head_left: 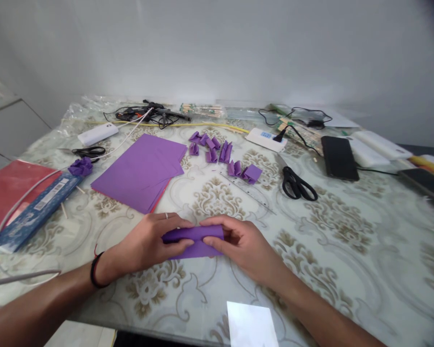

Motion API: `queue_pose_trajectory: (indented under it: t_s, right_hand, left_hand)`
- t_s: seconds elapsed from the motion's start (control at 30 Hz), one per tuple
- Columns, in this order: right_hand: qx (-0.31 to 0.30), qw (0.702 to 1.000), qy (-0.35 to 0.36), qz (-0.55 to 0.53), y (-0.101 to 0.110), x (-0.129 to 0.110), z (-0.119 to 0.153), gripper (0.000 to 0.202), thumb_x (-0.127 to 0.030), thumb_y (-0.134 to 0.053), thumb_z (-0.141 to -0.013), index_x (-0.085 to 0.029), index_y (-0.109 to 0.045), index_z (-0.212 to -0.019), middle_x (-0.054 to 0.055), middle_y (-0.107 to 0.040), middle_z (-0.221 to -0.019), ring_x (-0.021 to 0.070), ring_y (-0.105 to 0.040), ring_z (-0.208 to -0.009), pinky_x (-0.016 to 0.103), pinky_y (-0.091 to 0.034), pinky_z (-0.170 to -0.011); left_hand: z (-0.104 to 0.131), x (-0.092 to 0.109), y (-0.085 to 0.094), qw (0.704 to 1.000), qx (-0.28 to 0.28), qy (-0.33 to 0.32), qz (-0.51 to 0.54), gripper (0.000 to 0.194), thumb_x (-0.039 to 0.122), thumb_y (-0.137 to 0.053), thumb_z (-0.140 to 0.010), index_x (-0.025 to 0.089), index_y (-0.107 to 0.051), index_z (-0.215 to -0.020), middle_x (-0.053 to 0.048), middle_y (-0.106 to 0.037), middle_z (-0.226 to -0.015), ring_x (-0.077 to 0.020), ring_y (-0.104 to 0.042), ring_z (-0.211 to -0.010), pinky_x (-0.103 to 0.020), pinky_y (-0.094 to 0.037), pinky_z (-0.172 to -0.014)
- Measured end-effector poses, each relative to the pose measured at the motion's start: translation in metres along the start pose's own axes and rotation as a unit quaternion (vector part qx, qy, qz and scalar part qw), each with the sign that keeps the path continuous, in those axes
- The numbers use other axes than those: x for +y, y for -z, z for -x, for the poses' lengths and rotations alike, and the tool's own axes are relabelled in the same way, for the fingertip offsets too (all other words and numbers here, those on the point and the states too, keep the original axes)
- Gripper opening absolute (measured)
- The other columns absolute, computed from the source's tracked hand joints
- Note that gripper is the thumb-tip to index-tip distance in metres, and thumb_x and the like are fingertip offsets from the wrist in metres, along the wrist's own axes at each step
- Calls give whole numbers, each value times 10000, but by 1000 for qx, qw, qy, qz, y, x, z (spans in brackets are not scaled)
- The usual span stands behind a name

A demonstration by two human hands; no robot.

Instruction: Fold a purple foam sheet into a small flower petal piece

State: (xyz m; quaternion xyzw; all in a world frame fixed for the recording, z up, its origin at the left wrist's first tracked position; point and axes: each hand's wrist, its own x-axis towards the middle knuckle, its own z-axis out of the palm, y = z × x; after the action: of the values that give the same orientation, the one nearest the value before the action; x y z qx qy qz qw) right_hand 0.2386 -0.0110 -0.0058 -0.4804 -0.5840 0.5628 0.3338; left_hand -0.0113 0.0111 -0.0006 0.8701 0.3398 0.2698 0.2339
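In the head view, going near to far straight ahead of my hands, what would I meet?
Held purple paper, folded purple pieces, yellow cord, bundle of thin sticks, grey wall.

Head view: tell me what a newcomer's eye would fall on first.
Probably the purple sheet, curled over and held by the left hand and right hand in the lower middle of the picture. Next would come the broad purple paper stack beyond the left hand, then the small folded purple pieces scattered to the stack's right.
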Motion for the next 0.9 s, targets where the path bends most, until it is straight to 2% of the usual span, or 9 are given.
queue_pose_trajectory:
  t_s: [0.3, 0.5, 0.6, 0.7, 0.8, 0.9]
  right_hand:
    - [-5, 1000, 8, -5, 1, -4, 1, 219, -379, -787, -874, -250, -785, -1051, -2, -697, -772, 172, -633, -674, 274, -510, -610]
    - [9, 1000, 21, 6, 1, -2, 2, 165, -383, -797, -870, -232, -732, -886, -19, -650, -733, 141, -563, -627, 253, -453, -571]
    - [7, 999, 7, -39, 0, -2, 2, 204, -366, -796, -874, -245, -699, -1007, -37, -636, -725, 142, -589, -639, 250, -484, -592]
    - [-11, 995, -3, -100, -1, -1, 4, 335, -340, -791, -894, -273, -654, -1192, -31, -694, -810, 153, -675, -722, 262, -564, -678]
    - [-29, 992, -6, -124, -3, -2, 5, 328, -363, -764, -931, -271, -662, -1229, -7, -741, -907, 164, -739, -775, 278, -618, -715]
    - [-42, 991, -19, -127, -5, -5, 6, 284, -412, -727, -963, -240, -680, -1184, 9, -761, -933, 175, -782, -763, 292, -635, -717]
  left_hand:
    - [-1, 2, 2, 1000, -7, 7, 7, 210, 277, -695, -990, 204, -734, -1183, -22, -786, -891, -148, -717, -733, -248, -549, -692]
    - [1, -1, -3, 999, 20, -32, -14, 202, 246, -678, -1004, 196, -713, -1196, -68, -807, -988, -182, -765, -828, -276, -596, -734]
    - [2, -1, -5, 998, 28, -41, -24, 208, 267, -668, -1023, 205, -693, -1221, -72, -810, -1044, -188, -779, -890, -286, -614, -786]
    - [4, 0, -5, 998, 32, -40, -42, 223, 269, -677, -1022, 216, -681, -1239, -72, -810, -1086, -193, -784, -941, -297, -622, -830]
    - [4, 2, -5, 997, 31, -41, -56, 223, 239, -672, -1015, 208, -680, -1236, -83, -811, -1101, -211, -790, -967, -313, -626, -844]
    - [3, 4, -5, 996, 38, -44, -62, 198, 235, -671, -1009, 201, -686, -1204, -81, -816, -1067, -212, -799, -926, -310, -632, -804]
